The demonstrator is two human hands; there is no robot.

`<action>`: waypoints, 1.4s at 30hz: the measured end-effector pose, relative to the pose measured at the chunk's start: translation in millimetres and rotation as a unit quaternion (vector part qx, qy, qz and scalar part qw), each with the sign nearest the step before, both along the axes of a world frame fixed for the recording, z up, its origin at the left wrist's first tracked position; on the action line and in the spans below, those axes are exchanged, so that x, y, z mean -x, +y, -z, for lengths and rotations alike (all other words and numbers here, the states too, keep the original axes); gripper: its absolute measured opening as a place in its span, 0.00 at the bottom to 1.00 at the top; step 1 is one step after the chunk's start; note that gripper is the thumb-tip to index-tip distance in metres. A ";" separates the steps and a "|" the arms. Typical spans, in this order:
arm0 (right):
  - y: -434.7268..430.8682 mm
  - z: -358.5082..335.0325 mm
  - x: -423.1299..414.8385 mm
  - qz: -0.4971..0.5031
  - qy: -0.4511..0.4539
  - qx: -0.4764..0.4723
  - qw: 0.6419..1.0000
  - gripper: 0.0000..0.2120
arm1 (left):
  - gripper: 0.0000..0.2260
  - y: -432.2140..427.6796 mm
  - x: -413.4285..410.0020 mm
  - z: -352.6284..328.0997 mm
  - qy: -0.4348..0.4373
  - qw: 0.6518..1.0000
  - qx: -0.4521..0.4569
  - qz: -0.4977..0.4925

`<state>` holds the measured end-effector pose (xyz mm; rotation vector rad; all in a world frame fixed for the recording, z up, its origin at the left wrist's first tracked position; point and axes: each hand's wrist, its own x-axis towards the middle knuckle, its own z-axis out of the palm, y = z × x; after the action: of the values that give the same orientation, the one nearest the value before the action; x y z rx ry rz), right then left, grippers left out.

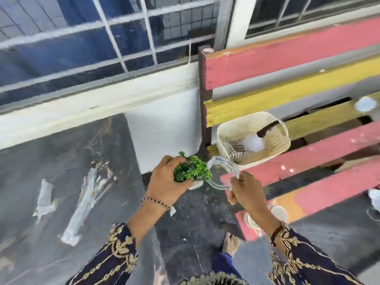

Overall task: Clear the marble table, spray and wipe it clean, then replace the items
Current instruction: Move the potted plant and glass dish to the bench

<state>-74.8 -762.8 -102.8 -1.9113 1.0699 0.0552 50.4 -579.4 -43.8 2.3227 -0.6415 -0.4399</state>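
Note:
My left hand (167, 182) grips a small green artificial plant (192, 171) in a white pot, held in the air over the gap between table and bench. My right hand (245, 191) holds a clear glass mug (223, 173) by its handle, just right of the plant. The dark marble table (61, 171) fills the left side and shows bright glare streaks. On the pink and yellow slatted bench (298, 161) to the right stands a cream woven basket (226, 132) holding a white ball and a striped cloth.
A white wall ledge and barred window run along the back. Small white items lie on the bench at the far right. White cups sit low on the bench near my right wrist. My bare foot stands on the dark floor below.

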 end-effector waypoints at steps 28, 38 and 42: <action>-237.4 213.5 206.6 0.189 0.254 -0.023 0.948 0.03 | 0.20 -321.7 105.7 217.0 0.034 0.967 -0.066 0.243; -250.1 209.0 208.8 0.157 0.296 0.019 0.942 0.23 | 0.20 -343.8 107.3 223.9 0.020 0.972 -0.042 0.231; -262.6 196.8 196.9 0.134 0.295 0.079 0.943 0.25 | 0.20 -353.6 109.7 225.3 0.015 0.974 -0.034 0.222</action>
<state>-271.7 -1025.4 -299.6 -1.9179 1.7735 0.4224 -59.3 -933.0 -269.1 2.2238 -1.1528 -0.7052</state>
